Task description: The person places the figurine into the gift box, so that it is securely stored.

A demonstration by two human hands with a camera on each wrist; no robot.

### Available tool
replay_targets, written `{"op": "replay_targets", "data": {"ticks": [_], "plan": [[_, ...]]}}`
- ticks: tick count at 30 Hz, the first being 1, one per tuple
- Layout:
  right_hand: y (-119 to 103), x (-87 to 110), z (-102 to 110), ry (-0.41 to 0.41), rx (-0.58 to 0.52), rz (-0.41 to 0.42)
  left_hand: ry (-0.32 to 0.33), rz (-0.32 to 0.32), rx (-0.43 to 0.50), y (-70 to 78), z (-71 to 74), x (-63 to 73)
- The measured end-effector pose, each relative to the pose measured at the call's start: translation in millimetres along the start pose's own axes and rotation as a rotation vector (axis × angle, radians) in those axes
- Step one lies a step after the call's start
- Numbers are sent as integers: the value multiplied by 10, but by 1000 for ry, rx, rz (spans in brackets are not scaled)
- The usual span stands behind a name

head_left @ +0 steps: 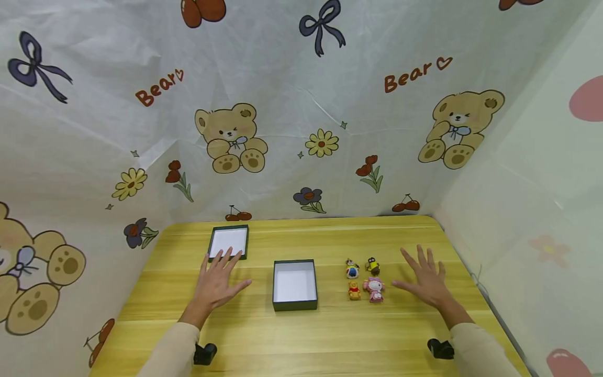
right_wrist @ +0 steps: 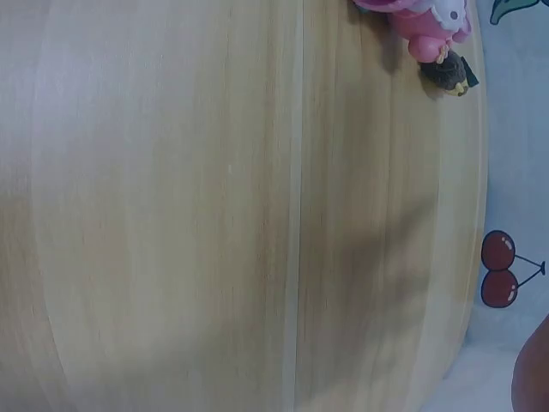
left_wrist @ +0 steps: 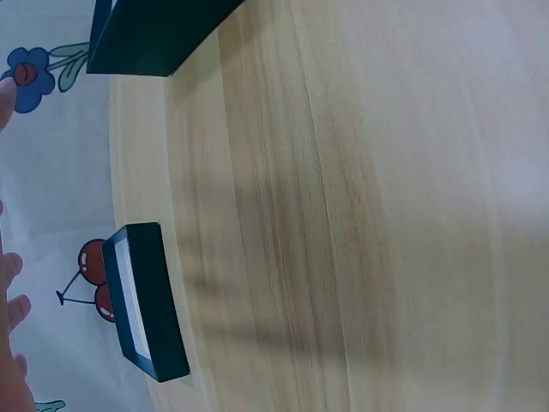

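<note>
The left hand [head_left: 215, 283] had its fingers straight and spread, so its grip held nothing; in the head view, its fingertips overlapped the near edge of the farther green tray [head_left: 229, 240]. The green box [head_left: 294, 283], which was white inside, stood on the table [head_left: 348, 335] between the hands, nearer to the left one. The right hand [head_left: 426, 280] had its grip also spread and without any object, near four small figures: a pink figure [head_left: 375, 289], a yellow bear [head_left: 354, 291] in red, and behind these, two multicoloured figures [head_left: 352, 269]. All four were on the table, to the right of the box.
</note>
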State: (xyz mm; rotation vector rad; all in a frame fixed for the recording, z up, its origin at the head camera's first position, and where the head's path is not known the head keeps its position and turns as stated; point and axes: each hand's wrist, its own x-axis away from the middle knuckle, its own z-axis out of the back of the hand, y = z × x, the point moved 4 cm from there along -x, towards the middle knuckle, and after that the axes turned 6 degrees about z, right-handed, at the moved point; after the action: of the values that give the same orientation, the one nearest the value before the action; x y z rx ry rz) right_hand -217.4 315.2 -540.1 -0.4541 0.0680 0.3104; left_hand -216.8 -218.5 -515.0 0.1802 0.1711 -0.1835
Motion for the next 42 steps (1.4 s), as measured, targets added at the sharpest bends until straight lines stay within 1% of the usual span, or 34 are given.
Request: {"op": "replay_targets", "data": {"ticks": [5, 12, 17, 19, 25, 31, 36, 42], "plan": [[-43, -8, -37, -3, -15, -4, -6, 2, 35, 30, -54, -10], [-121, -7, -115, 51, -44, 38, -10, 11, 102, 105, -104, -23], [-159, -14, -175, 52, -40, 54, -16, 20, 129, 142, -127, -38], [-180, -15, -177, 39, -51, 53, -19, 24, 143, 157, -136, -45], [-205, -4, -191, 35, -59, 60, -24, 39, 214, 204, -167, -64], [-248, 1, -204, 30, -62, 62, -63, 64, 272, 249, -228, -75], [-261, -5, -257, 27, -77, 67, -97, 88, 316, 284, -273, -92], [-264, -13, -321, 34, -106, 73, -115, 108, 368, 331, -313, -96]]}}
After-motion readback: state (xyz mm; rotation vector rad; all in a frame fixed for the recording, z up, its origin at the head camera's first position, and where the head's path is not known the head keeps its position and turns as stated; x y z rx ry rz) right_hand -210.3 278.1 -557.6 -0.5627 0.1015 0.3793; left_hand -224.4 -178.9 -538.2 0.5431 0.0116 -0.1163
